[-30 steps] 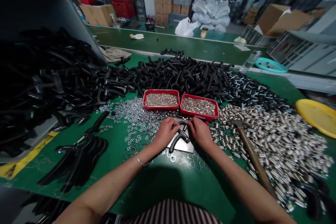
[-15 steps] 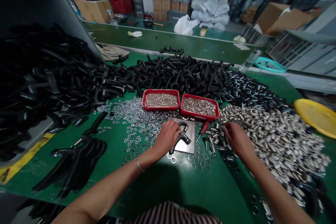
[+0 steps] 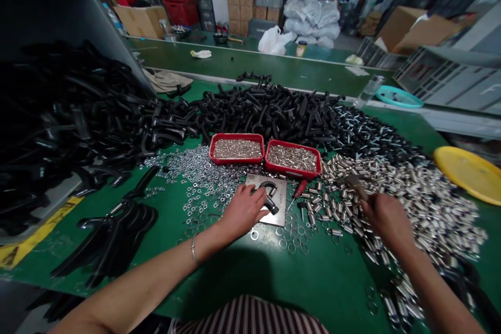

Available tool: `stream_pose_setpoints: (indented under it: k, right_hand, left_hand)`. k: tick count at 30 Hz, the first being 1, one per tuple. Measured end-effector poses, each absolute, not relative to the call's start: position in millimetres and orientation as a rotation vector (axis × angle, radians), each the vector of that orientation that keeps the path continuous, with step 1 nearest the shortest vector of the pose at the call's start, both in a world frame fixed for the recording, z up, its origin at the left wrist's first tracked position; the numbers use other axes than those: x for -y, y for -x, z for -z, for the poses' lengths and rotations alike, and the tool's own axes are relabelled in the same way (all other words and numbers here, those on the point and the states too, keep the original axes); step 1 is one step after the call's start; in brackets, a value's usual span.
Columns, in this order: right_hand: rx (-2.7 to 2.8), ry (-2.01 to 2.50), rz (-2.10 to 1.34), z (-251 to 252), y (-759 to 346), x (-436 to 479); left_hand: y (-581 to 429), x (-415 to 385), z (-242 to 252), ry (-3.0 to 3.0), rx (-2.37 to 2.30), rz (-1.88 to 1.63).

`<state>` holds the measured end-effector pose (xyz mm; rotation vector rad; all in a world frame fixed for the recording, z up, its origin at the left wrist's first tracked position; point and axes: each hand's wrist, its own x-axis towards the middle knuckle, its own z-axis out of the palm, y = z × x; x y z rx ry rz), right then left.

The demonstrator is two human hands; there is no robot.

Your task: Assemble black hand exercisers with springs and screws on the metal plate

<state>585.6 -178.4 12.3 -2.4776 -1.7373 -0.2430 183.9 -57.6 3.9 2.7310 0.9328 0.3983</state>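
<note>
My left hand (image 3: pixel 243 210) is closed on a black curved part (image 3: pixel 271 204) and presses it down on a small steel plate (image 3: pixel 280 189) in front of me. Out to the right, over the heap of small metal sleeves (image 3: pixel 426 203), my right hand (image 3: pixel 385 219) is blurred and looks closed round the wooden handle of a hammer, whose head (image 3: pixel 353 181) shows just beyond the fingers. A red-handled screwdriver (image 3: pixel 299 188) lies between the plate and the sleeves.
Two red trays (image 3: pixel 236 137) (image 3: pixel 294 144) of small metal pieces stand behind the plate. Washers (image 3: pixel 199 172) are scattered on the left. Black parts (image 3: pixel 274 109) are heaped behind, spilling from a grey bin (image 3: pixel 58 15). Several black pieces (image 3: pixel 117 235) lie near left, a yellow dish (image 3: pixel 465 172) far right.
My right hand left the part on the plate, swept right over the sleeves and closed on the hammer handle. My left hand stayed on the black part.
</note>
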Motion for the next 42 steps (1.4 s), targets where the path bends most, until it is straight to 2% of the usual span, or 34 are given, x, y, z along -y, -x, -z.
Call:
stream_pose_setpoints:
  k: [2, 4, 7, 9, 12, 16, 18, 21, 24, 26, 29, 31, 33, 36, 39, 42]
  right_hand:
    - [1.750, 2.398, 0.292, -25.5, -584.1, 176.7]
    - [1.704, 2.309, 0.188, -39.8, -568.6, 176.0]
    - [1.659, 2.147, -0.292, -55.0, -522.0, 175.1]
    - [1.753, 1.991, -0.496, -57.9, -484.6, 172.0]
    - [1.846, 1.829, -0.517, -52.6, -439.2, 160.8]
    - [1.926, 1.868, -0.588, -41.7, -418.7, 141.8]
    - [1.836, 1.854, -0.784, -41.2, -423.5, 138.8]
    - [1.382, 1.805, -1.047, -47.1, -446.3, 145.8]
    - [1.048, 1.859, -0.988, -53.4, -491.3, 155.4]
    - [1.050, 2.001, -0.842, -54.4, -528.5, 156.9]
    - [1.348, 2.293, -0.339, -51.3, -565.3, 149.5]
    - [1.581, 2.325, -0.027, -46.3, -559.7, 139.3]
    - [1.727, 2.272, -0.073, -38.8, -529.0, 126.1]
    - [1.777, 2.369, -0.379, -24.0, -466.3, 103.3]
    - [1.695, 2.505, -0.299, -9.9, -429.1, 84.4]
    - [1.505, 2.439, -0.356, -5.0, -430.3, 79.1]
  left_hand:
    - [-182.6, 63.5, -4.1, -2.740, -0.964, -0.344]
    - [-182.5, 67.1, -3.6, -2.765, -0.967, -0.285]
    - [-183.2, 70.4, -3.6, -2.785, -0.984, -0.262]
    - [-183.6, 72.4, -4.7, -2.783, -1.010, -0.268]
    - [-183.5, 74.8, -6.3, -2.801, -1.024, -0.257]
    - [-184.2, 75.9, -5.1, -2.813, -1.038, -0.267]
    - [-185.7, 75.2, -5.6, -2.768, -1.036, -0.297]
    - [-187.0, 69.9, -14.1, -2.637, -1.018, -0.368]
    - [-182.5, 56.5, -29.1, -2.377, -0.997, -0.460]
    - [-176.4, 44.9, -34.6, -2.141, -0.990, -0.496]
    - [-167.2, 31.4, -26.4, -2.060, -1.104, -0.543]
    - [-163.6, 29.6, -13.3, -2.171, -1.190, -0.540]
    - [-163.0, 34.7, -1.3, -2.247, -1.204, -0.522]
    - [-167.5, 50.0, 6.6, -2.288, -1.197, -0.547]
    - [-174.8, 60.6, 5.9, -2.321, -1.218, -0.509]
    - [-179.9, 57.1, 5.1, -2.329, -1.214, -0.480]
